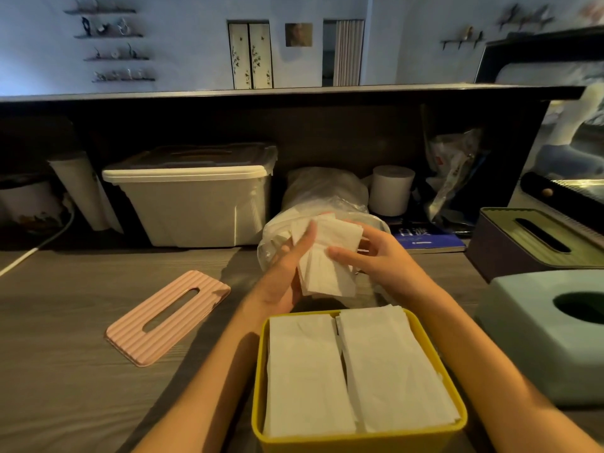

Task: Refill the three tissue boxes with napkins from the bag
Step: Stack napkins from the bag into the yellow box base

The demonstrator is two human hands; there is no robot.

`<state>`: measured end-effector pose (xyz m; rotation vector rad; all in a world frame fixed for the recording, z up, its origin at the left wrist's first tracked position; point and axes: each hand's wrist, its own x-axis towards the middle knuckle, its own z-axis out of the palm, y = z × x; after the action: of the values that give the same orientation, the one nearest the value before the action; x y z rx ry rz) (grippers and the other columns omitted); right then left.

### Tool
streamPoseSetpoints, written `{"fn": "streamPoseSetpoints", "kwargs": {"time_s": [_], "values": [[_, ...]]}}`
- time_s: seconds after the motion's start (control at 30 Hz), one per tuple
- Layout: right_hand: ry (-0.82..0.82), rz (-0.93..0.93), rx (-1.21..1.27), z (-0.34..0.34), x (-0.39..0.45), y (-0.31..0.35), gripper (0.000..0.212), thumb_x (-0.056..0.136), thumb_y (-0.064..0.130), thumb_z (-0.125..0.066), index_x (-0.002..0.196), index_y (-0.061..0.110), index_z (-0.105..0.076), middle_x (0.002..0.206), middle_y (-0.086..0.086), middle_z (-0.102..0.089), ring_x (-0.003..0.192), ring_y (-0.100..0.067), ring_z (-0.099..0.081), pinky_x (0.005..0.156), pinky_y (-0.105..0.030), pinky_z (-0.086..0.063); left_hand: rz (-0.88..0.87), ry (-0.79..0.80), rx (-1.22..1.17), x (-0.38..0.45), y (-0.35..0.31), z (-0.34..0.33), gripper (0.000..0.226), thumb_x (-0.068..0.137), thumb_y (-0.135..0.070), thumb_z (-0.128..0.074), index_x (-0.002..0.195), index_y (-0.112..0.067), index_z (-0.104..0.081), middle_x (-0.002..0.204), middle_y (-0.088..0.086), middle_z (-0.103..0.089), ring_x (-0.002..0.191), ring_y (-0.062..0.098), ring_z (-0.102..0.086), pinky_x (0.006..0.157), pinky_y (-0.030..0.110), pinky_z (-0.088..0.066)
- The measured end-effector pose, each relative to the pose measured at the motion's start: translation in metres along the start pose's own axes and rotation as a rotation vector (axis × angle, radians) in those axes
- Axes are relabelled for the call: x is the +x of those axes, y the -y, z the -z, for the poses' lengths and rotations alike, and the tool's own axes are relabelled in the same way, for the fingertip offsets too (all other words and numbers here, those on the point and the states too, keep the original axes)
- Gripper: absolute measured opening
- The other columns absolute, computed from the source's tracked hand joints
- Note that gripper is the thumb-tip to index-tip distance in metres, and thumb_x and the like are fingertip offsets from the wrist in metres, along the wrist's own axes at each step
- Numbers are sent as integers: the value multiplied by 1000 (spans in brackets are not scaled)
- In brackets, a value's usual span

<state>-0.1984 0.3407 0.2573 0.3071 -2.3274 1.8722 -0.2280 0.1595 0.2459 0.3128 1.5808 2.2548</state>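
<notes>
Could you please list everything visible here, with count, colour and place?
open tissue box: one, yellow, nearest, two napkin stacks inside
lid: one, pink, ribbed, lying left of it
napkins: one white bundle, held above the desk
bag: one, clear plastic, behind the hands
closed tissue boxes: two, right side, pale green and dark with olive lid
storage bin: one, white, back left
paper roll: one, white, back
left hand: holding the napkins
right hand: holding the napkins

Dim, warm light on the desk point(81, 322) (cooler blue beyond), soft focus, wide-angle bending at edges.
</notes>
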Motion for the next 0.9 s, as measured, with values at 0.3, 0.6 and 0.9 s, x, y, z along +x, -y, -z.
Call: {"fn": "streamPoseSetpoints", "kwargs": {"time_s": [0.3,0.6,0.9], "values": [[-261,251,-252,-12,1,-6,48,89,31,-77,132,41,-59,122,26,-55,107,12,-55,75,-6,-52,55,9,-89,5,8,-9,53,97,-64,-39,132,-28,-56,124,10,-71,115,31,-67,100,51,-53],[-340,369,-454,-6,3,-6,32,86,31,-79,115,39,-68,105,12,-59,98,8,-53,75,-4,-46,131,57,237,7,9,-8,87,69,-96,-46,139,-44,-46,145,7,-54,135,32,-49,116,57,-34],[-386,446,-264,-8,2,-6,23,88,19,-78,107,31,-73,114,11,-62,106,-4,-58,82,-14,-53,160,66,-178,2,2,-8,78,89,-82,-24,136,-29,-56,130,17,-67,119,43,-63,94,63,-53]]}}
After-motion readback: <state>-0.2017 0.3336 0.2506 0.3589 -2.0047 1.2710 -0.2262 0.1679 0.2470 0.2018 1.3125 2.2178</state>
